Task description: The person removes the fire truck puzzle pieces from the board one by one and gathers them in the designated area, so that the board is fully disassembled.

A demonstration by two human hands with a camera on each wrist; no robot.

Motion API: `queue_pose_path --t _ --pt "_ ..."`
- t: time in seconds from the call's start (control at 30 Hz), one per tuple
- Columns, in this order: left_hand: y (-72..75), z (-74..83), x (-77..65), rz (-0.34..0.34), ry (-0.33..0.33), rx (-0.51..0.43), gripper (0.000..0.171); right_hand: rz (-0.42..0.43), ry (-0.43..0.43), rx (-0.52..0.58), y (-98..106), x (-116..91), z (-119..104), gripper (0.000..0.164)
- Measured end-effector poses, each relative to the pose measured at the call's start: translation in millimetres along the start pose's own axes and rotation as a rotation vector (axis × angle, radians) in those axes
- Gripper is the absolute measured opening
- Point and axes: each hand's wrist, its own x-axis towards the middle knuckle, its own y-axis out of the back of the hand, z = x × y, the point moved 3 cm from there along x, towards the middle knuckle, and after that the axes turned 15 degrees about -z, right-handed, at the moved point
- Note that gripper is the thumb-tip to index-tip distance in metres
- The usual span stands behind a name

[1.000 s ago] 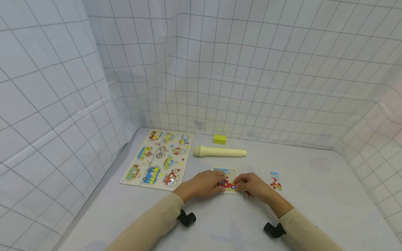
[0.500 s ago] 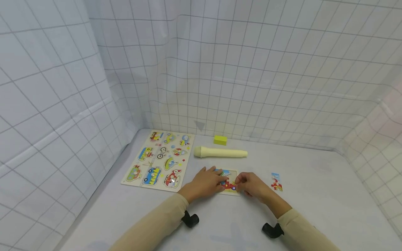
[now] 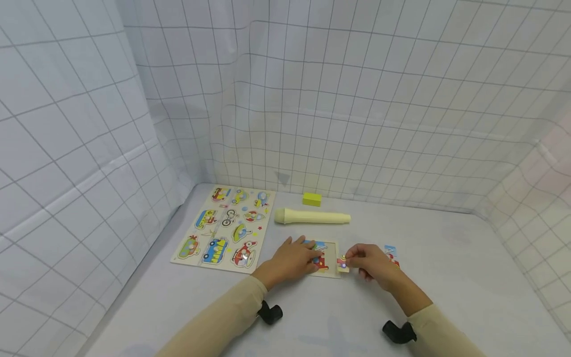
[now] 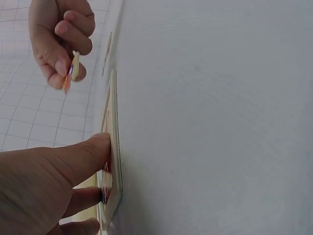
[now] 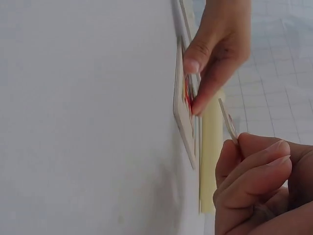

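Observation:
A small jigsaw puzzle in a wooden tray (image 3: 331, 273) lies on the white tabletop, with a bare patch of tray floor at its right side. My left hand (image 3: 292, 258) rests over its left part, fingers spread, the thumb (image 4: 93, 152) pressing near the tray's edge in the left wrist view. Between thumb and index finger my right hand (image 3: 372, 263) pinches a jigsaw piece (image 3: 342, 264) printed in red and yellow. The piece is raised, just right of the tray. Beyond that hand lie jigsaw pieces (image 3: 390, 249), partly hidden by it.
To the left lies a large peg puzzle board (image 3: 225, 231) with vehicle pictures. A cream microphone-shaped stick (image 3: 316, 216) lies behind the tray, and a yellow block (image 3: 312, 199) sits behind that. Grid-patterned curtains (image 3: 357, 124) enclose the table.
The right hand has lifted the red and yellow jigsaw piece out of the tray and moved right with it. The left hand shifted slightly, then stayed on the tray.

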Motion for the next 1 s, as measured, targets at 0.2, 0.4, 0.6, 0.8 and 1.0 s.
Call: queue_pose_path --t 0.2,0.4,0.6,0.8,1.0 --pt "-5.9 -1.6 -5.3 -0.012 -0.001 0.019 0.046 -0.027 -0.034 -0.018 35 -51 28 0.025" --pt "-7.2 -5.0 -8.3 0.003 -0.011 0.009 0.045 -0.004 -0.113 -0.025 65 -82 57 0.027" --pt "-5.3 -5.5 -9.8 0.022 -0.029 -0.002 0.045 0.016 -0.144 -0.07 75 -84 64 0.023" --pt "-3.4 -4.6 -4.1 0.031 -0.036 0.007 0.046 0.057 -0.136 -0.13 78 -78 58 0.02" --pt "-1.9 -3.6 -0.1 0.031 -0.054 0.009 0.046 0.091 -0.142 -0.182 79 -77 53 0.012"
